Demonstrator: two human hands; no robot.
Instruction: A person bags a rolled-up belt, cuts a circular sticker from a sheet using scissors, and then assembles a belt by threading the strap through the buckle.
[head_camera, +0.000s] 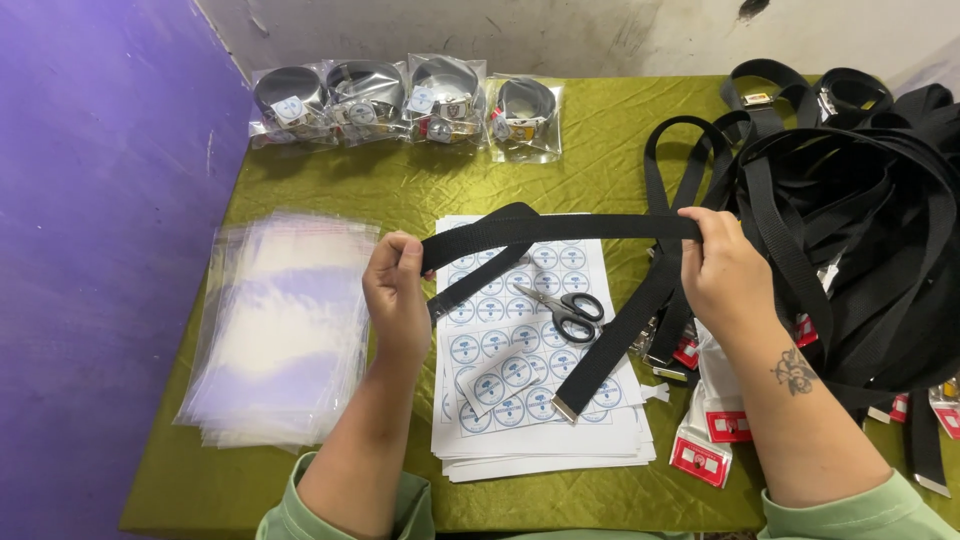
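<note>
Both hands pinch a black webbing belt (560, 228), stretched level between them above a stack of round-sticker sheets (520, 330): left hand (395, 290) grips the folded end, right hand (720, 265) the other. Scissors (565, 310) lie on the sheets. Clear plastic bags (275, 330) lie left; a heap of black belts (850, 220) sits right.

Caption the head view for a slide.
Both hands, left and right, stretch a black belt above sticker sheets and scissors.

Left hand (396, 290) and right hand (722, 268) raised apart, fingers curled closed, forearms angled inward.
</note>
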